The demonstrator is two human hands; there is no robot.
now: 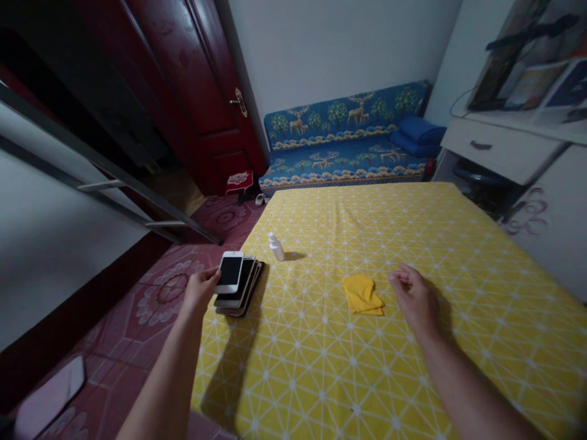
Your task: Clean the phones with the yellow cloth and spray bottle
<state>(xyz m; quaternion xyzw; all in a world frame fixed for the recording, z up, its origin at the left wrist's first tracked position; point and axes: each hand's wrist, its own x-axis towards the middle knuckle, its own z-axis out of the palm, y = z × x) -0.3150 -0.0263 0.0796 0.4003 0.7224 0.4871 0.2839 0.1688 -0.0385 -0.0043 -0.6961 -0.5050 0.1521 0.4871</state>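
Note:
My left hand point(200, 290) grips a white smartphone point(231, 272) by its left edge, thumb on top. The phone's dark screen faces up, and it sits at the top of a stack of phones point(247, 290) near the table's left edge. Whether it rests on the stack or is slightly raised, I cannot tell. My right hand point(415, 299) is over the table with its fingers curled in and nothing visible in them. Just left of it lies a folded yellow cloth point(362, 294). A small white spray bottle point(276, 247) stands upright beyond the stack.
A yellow patterned tablecloth point(321, 348) covers the table. Behind it are a blue sofa point(339, 143) and a small red stool point(239, 181). A white desk point(513, 140) stands at the right; a metal ladder point(110, 174) leans at the left by a red door point(202, 79).

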